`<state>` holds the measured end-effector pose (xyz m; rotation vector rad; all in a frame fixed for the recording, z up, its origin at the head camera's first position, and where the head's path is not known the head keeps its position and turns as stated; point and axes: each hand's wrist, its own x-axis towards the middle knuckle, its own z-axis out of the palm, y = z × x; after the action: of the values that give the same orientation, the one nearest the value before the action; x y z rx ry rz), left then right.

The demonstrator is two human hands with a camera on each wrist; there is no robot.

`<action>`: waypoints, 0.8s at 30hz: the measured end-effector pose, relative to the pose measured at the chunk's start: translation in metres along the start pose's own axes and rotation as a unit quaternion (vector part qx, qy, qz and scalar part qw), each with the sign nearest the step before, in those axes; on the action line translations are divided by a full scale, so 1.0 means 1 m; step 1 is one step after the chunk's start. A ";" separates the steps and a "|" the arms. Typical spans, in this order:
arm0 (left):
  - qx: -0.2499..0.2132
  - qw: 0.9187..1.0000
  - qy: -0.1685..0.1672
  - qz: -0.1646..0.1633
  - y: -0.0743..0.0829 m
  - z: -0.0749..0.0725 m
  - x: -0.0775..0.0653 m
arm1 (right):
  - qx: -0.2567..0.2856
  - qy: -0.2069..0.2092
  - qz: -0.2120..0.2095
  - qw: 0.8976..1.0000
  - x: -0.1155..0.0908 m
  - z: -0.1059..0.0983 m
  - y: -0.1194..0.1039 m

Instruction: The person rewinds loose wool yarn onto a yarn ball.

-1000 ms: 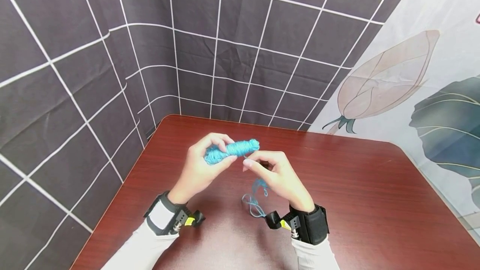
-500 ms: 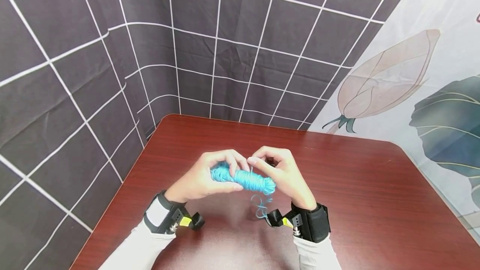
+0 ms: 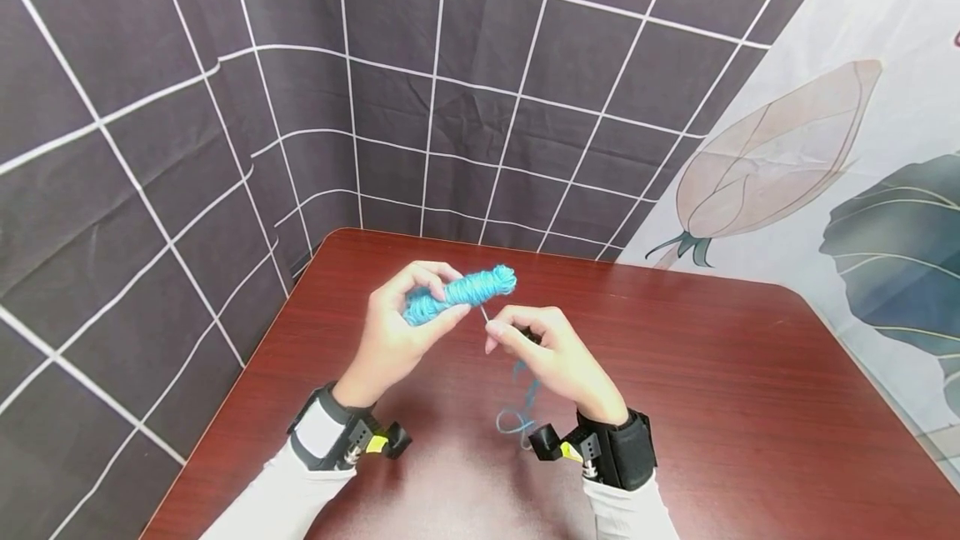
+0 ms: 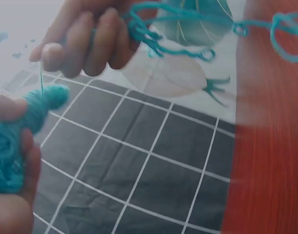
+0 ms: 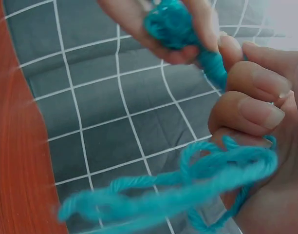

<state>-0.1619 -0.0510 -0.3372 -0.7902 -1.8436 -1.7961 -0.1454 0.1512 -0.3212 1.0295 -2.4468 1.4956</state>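
Observation:
A skein of light blue yarn, wound tight round its middle, is gripped by my left hand above the table. Its right end points up and away. Just right of it, my right hand pinches a taut yarn strand that runs to the skein. Loose yarn passes through the curled fingers of the right hand and trails off in loops, as the right wrist view shows. In the left wrist view the wound skein lies between left thumb and fingers, and the strand rises from it.
Both hands are over a reddish-brown wooden table. Behind and to the left hangs a dark grey cloth with white grid lines. A white cloth with printed flower and leaf borders the right side.
The left hand dipped, swinging the skein's right end toward me, then rose and tipped that end up and away again. The right hand stayed nearby, still pinching the strand; the trailing loops shifted.

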 end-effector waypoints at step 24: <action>-0.150 0.979 -0.136 -0.015 0.016 -0.003 0.001 | 0.008 0.037 -0.023 0.999 0.001 -0.003 -0.030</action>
<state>-0.1517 -0.0541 -0.3245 -1.1760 -1.7718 -2.1057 -0.1294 0.1440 -0.2965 1.0080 -2.3484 1.5140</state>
